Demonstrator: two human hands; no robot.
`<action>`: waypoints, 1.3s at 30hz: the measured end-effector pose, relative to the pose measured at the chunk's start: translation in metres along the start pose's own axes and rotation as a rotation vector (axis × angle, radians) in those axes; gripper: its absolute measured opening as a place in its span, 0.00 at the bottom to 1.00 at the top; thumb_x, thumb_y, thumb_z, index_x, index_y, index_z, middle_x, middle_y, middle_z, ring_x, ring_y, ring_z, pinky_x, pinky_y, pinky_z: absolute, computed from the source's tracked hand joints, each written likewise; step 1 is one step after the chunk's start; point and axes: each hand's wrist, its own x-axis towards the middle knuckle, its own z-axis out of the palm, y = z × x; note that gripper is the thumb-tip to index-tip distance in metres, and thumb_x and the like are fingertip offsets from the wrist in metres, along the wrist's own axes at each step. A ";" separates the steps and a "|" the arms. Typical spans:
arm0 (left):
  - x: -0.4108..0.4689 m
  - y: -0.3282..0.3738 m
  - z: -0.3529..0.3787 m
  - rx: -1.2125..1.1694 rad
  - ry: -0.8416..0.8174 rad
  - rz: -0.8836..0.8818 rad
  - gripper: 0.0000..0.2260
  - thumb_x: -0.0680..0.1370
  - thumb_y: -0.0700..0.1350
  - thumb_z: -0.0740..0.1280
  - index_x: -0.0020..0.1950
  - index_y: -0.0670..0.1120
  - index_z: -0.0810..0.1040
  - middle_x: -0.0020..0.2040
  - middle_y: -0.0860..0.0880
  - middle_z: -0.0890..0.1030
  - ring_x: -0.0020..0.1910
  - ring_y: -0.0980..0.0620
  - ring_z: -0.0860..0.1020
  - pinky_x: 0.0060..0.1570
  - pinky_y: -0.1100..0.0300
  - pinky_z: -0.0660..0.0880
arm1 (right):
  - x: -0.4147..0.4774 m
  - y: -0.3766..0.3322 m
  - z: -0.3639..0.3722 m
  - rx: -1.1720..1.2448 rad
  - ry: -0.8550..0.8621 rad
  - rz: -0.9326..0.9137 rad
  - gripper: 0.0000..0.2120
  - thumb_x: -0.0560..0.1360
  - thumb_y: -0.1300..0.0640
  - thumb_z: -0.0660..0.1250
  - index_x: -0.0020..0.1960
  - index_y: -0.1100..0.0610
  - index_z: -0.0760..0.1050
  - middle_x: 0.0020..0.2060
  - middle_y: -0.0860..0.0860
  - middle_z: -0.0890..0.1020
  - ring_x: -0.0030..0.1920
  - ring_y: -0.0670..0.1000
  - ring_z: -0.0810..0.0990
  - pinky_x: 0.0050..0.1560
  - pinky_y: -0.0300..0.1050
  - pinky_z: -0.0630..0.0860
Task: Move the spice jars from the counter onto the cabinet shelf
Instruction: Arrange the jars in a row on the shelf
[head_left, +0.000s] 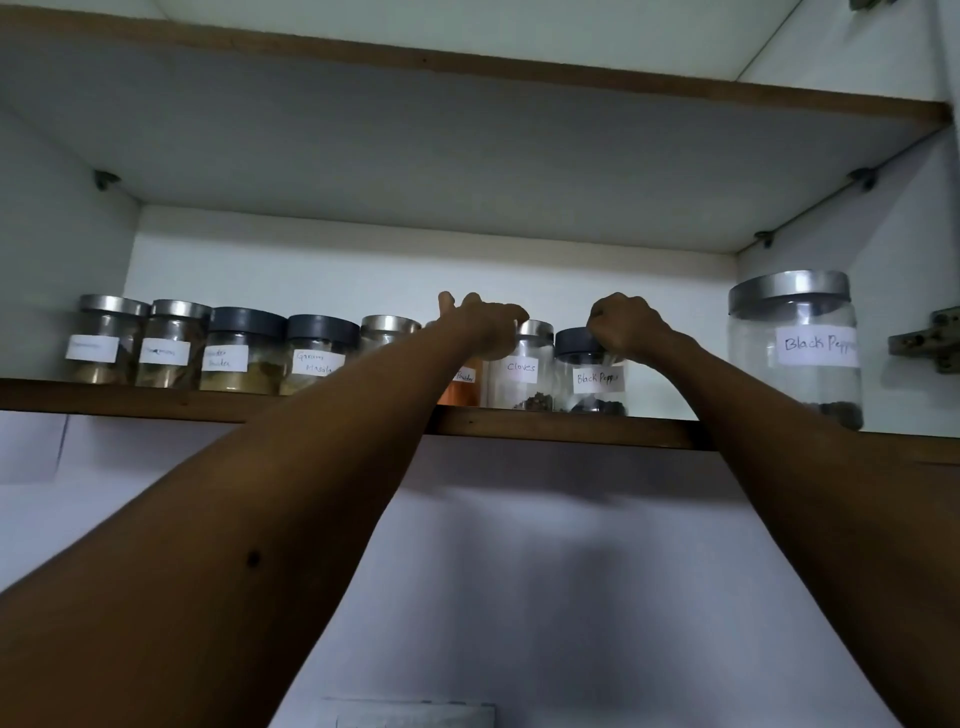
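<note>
A row of labelled spice jars stands along the cabinet shelf (561, 428), seen from below. My right hand (626, 325) grips the dark lid of a small Black Pepper jar (595, 387) that stands on the shelf. My left hand (485, 322) reaches over the top of an orange powder jar (460, 387), fingers spread; my forearm hides most of that jar. A Cloves jar (522, 371) stands between the two. Left of my arm are a Garam Masala jar (314, 358) and several more jars (171, 345).
A large Black Pepper jar (797, 345) with a steel lid stands at the shelf's right end. A door hinge (930, 340) juts in at the far right. Another shelf board (467, 67) spans overhead. White wall lies below the shelf.
</note>
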 end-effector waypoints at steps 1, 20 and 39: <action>0.002 0.000 0.001 0.008 -0.004 -0.006 0.17 0.78 0.37 0.53 0.63 0.54 0.68 0.65 0.48 0.73 0.67 0.45 0.62 0.63 0.45 0.54 | 0.001 0.001 0.002 -0.004 0.000 0.000 0.13 0.73 0.61 0.57 0.52 0.65 0.76 0.54 0.61 0.79 0.46 0.58 0.73 0.43 0.46 0.67; 0.028 0.005 0.010 0.245 0.015 -0.005 0.16 0.80 0.42 0.55 0.66 0.52 0.72 0.66 0.50 0.73 0.70 0.44 0.63 0.68 0.35 0.43 | -0.005 0.008 0.015 0.027 -0.017 -0.056 0.12 0.75 0.63 0.55 0.55 0.64 0.72 0.56 0.61 0.76 0.52 0.59 0.74 0.46 0.45 0.65; 0.027 0.002 0.020 0.410 0.085 -0.023 0.19 0.80 0.51 0.55 0.71 0.49 0.65 0.65 0.47 0.75 0.72 0.45 0.61 0.70 0.37 0.40 | -0.012 0.011 0.015 -0.013 -0.054 -0.064 0.15 0.75 0.64 0.56 0.60 0.61 0.71 0.57 0.59 0.77 0.58 0.61 0.72 0.57 0.48 0.65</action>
